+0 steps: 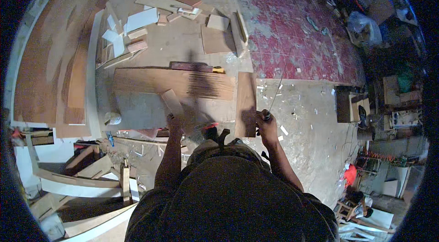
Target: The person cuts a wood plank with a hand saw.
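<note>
My left hand (pixel 174 122) is closed on the near end of a small light-brown wooden board (pixel 171 100), over the worktable. In my right hand (pixel 267 127) is the dark handle of a long, thin-bladed tool (pixel 276 90), its blade pointing up and away; it looks like a saw seen edge-on, but I cannot tell for sure. Just left of that hand a brown wooden plank (pixel 246 98) lies along the table's right edge. Between my hands and farther off lies a wide wood-grained board (pixel 151 82) with several dark parallel lines and a shadow across it.
Wood offcuts (pixel 141 20) and a square panel (pixel 218 40) lie at the table's far side. Large brown sheets (pixel 50 59) cover the left. Scrap wood (pixel 87 182) is heaped at lower left. Right, a red floor (pixel 292 27) meets grey concrete (pixel 306 118) strewn with chips; cluttered shelves (pixel 388 18) stand beyond.
</note>
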The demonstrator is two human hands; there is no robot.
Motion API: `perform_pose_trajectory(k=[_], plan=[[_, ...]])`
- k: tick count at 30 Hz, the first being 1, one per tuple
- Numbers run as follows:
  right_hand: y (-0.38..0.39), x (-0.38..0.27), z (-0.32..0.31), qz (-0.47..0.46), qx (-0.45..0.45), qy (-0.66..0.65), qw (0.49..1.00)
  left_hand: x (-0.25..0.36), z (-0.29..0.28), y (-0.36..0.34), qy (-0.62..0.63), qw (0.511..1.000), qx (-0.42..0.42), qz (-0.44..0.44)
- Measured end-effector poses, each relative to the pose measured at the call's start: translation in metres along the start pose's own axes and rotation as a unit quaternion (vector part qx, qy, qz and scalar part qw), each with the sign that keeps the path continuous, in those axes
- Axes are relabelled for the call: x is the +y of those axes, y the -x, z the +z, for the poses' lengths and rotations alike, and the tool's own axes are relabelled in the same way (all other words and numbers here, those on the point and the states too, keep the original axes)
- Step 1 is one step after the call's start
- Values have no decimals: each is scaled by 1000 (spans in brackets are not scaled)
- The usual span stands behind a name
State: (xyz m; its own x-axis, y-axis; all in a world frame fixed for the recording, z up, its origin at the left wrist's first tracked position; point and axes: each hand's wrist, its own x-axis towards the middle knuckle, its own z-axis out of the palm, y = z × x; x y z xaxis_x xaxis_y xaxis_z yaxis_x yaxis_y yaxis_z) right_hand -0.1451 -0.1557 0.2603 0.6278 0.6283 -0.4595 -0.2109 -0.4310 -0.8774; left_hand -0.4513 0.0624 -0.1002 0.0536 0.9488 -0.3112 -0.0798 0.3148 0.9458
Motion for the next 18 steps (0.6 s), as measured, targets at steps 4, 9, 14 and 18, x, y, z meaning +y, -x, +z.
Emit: perform_pose_trajectory(k=[4, 9, 14, 18], plan=[[-5, 6, 13, -18, -20, 3, 1000, 27, 7, 13, 104, 994, 15, -19], [-5, -2, 28, -47, -65, 0, 997, 42, -3, 32, 54, 997, 15, 45], [-3, -15, 49, -64, -93, 24, 993, 24, -16, 13, -72, 980, 11, 183], [-4, -24, 63, -84, -141, -12, 986, 53, -2, 16, 16, 997, 28, 74]])
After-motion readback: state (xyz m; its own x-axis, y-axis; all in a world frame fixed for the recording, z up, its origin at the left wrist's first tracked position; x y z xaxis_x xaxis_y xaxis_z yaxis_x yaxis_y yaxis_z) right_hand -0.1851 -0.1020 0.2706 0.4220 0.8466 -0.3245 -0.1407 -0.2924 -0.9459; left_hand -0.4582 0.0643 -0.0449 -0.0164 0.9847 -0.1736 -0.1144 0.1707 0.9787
